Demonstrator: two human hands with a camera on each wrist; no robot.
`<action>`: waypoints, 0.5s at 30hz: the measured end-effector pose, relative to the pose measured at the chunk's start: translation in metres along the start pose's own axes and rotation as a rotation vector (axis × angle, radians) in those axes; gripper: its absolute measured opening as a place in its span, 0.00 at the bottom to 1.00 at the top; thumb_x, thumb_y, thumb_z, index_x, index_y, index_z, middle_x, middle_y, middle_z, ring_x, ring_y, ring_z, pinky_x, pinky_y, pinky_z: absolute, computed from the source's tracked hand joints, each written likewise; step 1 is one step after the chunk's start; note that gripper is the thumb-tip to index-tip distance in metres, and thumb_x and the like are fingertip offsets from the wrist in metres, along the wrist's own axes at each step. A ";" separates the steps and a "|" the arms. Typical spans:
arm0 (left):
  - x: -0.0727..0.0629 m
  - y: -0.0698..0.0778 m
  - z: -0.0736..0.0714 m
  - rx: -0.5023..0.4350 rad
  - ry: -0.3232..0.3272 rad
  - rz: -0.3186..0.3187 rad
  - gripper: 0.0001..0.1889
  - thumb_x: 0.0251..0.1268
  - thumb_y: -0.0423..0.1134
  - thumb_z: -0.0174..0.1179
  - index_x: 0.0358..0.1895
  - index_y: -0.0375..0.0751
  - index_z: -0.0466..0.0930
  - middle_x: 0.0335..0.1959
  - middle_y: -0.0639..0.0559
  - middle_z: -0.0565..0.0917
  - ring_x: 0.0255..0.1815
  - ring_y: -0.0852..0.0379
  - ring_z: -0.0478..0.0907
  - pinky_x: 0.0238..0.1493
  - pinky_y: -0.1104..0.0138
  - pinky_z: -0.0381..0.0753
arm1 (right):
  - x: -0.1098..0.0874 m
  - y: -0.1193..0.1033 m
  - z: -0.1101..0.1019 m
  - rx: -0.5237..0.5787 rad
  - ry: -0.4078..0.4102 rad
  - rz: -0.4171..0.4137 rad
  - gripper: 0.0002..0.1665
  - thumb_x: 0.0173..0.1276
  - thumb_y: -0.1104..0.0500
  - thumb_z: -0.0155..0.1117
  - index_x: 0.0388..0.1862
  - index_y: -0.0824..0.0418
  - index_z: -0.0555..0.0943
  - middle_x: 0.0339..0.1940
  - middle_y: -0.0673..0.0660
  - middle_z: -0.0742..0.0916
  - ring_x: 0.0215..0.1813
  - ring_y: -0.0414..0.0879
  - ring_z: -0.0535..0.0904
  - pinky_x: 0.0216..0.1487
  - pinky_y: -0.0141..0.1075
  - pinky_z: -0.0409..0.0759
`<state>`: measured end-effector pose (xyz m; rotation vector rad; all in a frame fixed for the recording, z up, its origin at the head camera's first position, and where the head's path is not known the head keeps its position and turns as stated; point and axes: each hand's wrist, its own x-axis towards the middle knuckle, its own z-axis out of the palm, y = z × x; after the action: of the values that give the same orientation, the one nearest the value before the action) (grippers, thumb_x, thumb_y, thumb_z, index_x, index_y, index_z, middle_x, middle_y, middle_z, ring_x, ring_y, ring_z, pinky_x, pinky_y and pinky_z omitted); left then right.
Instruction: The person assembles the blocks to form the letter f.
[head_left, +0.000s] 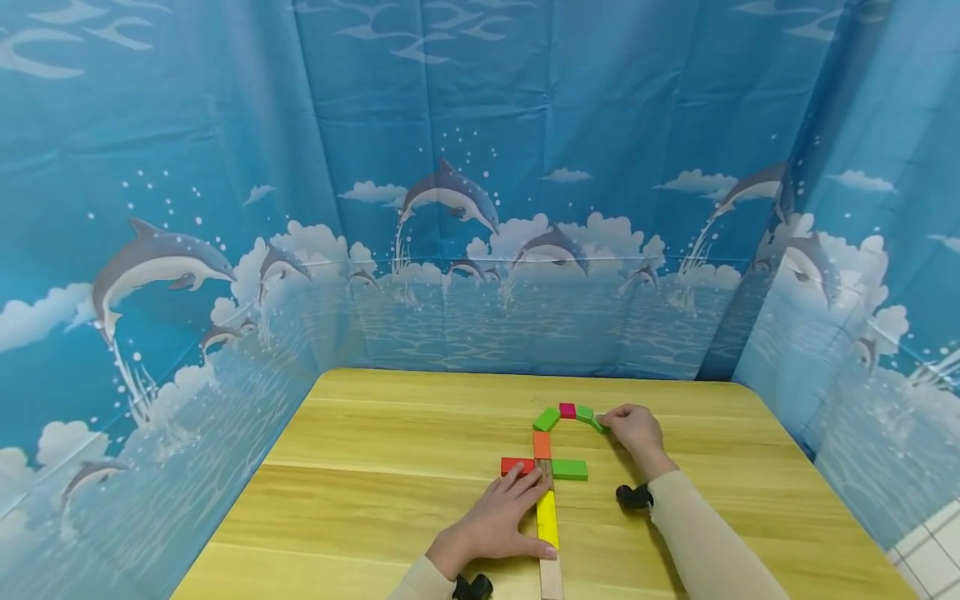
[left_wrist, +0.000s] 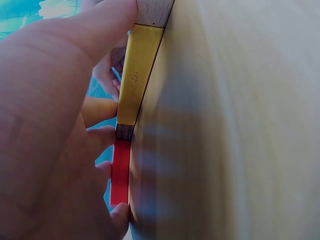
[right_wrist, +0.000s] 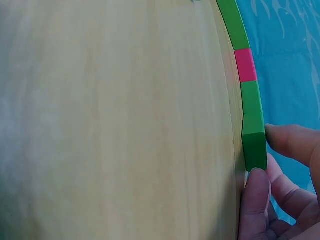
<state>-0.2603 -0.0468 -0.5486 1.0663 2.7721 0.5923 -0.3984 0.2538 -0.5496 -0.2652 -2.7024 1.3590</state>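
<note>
Flat wooden blocks form a cane-like line on the table. My left hand (head_left: 495,522) rests with spread fingers over its lower part, touching the red block (head_left: 513,463), the dark brown block (head_left: 546,472) and the yellow block (head_left: 547,521). Its thumb lies where yellow meets a plain wood block (head_left: 551,577). With bent fingers, my right hand (head_left: 637,433) pinches the end green block (right_wrist: 255,147) of the curve. That block touches another green block (head_left: 584,412), followed by a pink block (head_left: 567,411), a slanted green block (head_left: 547,419) and an orange block (head_left: 542,445).
Opposite the red block, a green block (head_left: 570,470) sticks out to the right of the line. The wood-grain table (head_left: 360,500) reaches back to a blue dolphin curtain (head_left: 465,325). Black wrist devices (head_left: 633,497) sit at both wrists.
</note>
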 end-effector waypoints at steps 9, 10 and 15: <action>0.001 0.000 -0.001 -0.071 -0.016 0.024 0.51 0.61 0.71 0.59 0.83 0.59 0.45 0.83 0.54 0.41 0.82 0.44 0.34 0.72 0.35 0.51 | 0.000 0.006 -0.002 0.058 -0.009 0.022 0.28 0.69 0.40 0.67 0.48 0.63 0.85 0.48 0.62 0.85 0.45 0.56 0.79 0.44 0.47 0.78; 0.002 -0.001 -0.001 -0.077 -0.012 0.031 0.51 0.62 0.71 0.59 0.83 0.59 0.46 0.84 0.53 0.41 0.82 0.44 0.34 0.72 0.36 0.51 | 0.000 0.006 -0.002 0.082 -0.015 0.032 0.29 0.69 0.39 0.66 0.50 0.64 0.85 0.49 0.62 0.85 0.44 0.54 0.80 0.44 0.45 0.79; 0.003 -0.004 -0.010 -0.138 0.030 0.039 0.47 0.65 0.67 0.60 0.82 0.56 0.51 0.83 0.48 0.42 0.82 0.44 0.34 0.73 0.38 0.51 | 0.003 0.000 -0.012 0.246 -0.121 0.067 0.37 0.72 0.40 0.63 0.64 0.69 0.76 0.59 0.66 0.79 0.51 0.55 0.80 0.48 0.42 0.84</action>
<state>-0.2678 -0.0505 -0.5405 1.0917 2.6949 0.7986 -0.3988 0.2641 -0.5424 -0.2607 -2.6026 1.7611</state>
